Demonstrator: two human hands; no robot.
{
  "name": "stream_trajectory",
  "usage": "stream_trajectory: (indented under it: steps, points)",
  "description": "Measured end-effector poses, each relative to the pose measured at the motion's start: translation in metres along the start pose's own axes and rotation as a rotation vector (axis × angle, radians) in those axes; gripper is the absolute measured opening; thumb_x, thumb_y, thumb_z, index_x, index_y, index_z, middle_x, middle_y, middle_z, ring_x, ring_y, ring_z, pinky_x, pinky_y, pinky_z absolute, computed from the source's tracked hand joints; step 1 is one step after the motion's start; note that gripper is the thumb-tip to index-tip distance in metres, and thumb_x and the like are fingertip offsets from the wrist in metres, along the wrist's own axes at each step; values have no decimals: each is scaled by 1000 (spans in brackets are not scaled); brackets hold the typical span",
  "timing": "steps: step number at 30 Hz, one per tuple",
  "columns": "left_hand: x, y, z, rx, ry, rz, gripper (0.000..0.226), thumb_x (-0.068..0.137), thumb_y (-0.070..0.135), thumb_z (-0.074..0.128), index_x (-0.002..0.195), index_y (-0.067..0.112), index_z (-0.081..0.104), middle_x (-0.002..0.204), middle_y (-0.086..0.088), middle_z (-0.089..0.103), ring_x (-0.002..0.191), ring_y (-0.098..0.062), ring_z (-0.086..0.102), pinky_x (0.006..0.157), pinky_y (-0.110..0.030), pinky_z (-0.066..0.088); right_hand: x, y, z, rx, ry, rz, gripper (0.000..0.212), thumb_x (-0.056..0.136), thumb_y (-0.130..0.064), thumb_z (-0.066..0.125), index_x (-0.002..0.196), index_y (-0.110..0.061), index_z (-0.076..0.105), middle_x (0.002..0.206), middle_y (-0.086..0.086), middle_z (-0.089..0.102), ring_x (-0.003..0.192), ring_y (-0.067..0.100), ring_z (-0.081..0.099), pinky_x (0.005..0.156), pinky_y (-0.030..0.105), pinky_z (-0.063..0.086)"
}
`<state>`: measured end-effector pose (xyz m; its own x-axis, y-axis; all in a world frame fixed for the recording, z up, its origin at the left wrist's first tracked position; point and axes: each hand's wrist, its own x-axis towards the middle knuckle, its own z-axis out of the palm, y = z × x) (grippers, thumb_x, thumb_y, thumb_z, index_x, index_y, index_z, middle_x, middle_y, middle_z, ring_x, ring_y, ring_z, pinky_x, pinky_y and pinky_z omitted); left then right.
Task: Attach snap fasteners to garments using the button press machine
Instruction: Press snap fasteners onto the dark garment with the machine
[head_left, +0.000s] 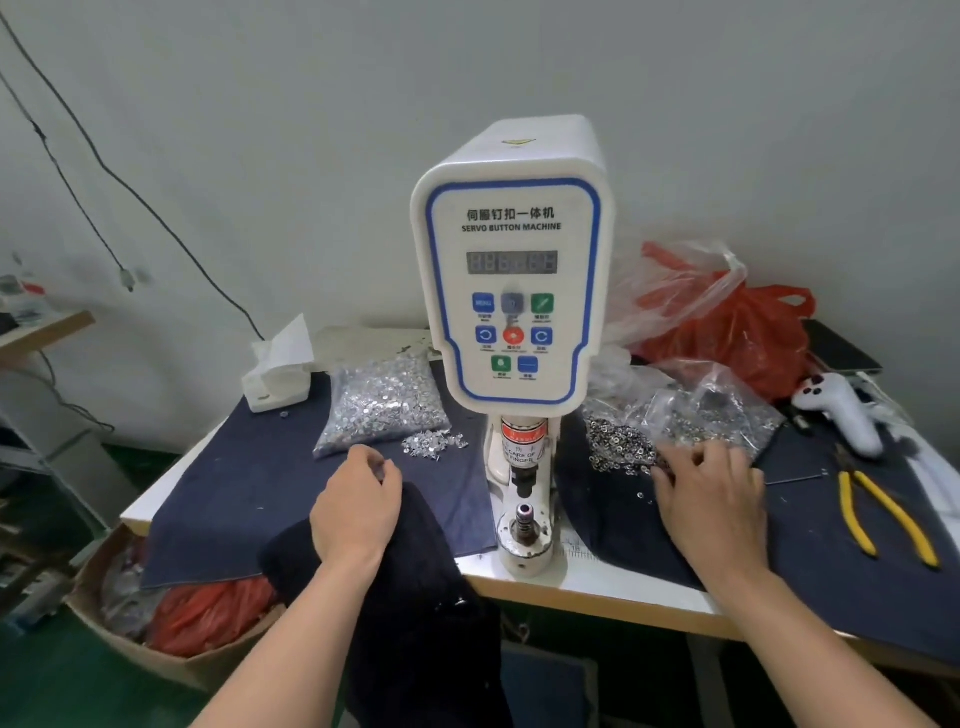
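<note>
The white servo button machine (511, 291) stands mid-table, its lower die (524, 514) bare under the punch. A dark garment (410, 613) hangs over the table's front edge. My left hand (358, 506) rests on the garment with curled fingers, just short of a small heap of silver snap caps (434, 444) and the bag of them (384, 402). My right hand (711, 499) lies with fingers spread on the loose ring-shaped snap parts (618, 441) right of the machine; whether it pinches one is hidden.
Yellow-handled pliers (883, 514) lie at the right, past them a white handheld device (847, 410). Red and clear plastic bags (727, 322) sit behind. A tissue box (278, 374) is at the back left. A cardboard box (171, 608) stands below the table's left end.
</note>
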<state>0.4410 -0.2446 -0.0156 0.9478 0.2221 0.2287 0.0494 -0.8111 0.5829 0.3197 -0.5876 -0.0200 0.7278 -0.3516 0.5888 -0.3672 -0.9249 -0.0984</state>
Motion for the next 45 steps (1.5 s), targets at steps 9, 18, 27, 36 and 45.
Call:
stream_trajectory:
  steps: [9,18,27,36,45]
  points:
    - [13,14,0,311,-176,261,35,108,47,48,138,29,56,133,1,58,109,-35,66,75,-40,42,18,-11,15,65,-48,-60,15,81,-23,84,94,-18,78,87,8,52,87,32,47,76,44,35]
    - [18,21,10,156,-101,105,23,102,51,60,115,41,76,121,6,68,106,-31,68,80,-38,49,16,-13,18,17,-27,-70,17,80,-21,84,88,-11,73,88,10,59,86,35,52,73,46,37]
    - [13,18,13,76,-16,88,22,103,48,60,113,39,77,105,8,77,98,-27,71,72,-33,43,14,-12,14,20,-55,-55,9,86,-20,78,91,-14,72,87,6,67,87,33,53,75,44,35]
    - [11,16,12,40,-12,87,20,102,41,60,118,40,74,115,15,76,107,-23,70,82,-35,50,12,-14,7,-48,-145,13,15,92,-29,72,98,-15,74,96,6,67,97,34,53,81,44,35]
    - [8,14,10,-61,-12,68,9,99,36,64,105,41,70,102,20,74,98,-20,68,77,-33,46,13,-16,3,73,-101,35,9,93,-20,67,86,-15,66,85,4,67,90,33,53,79,46,36]
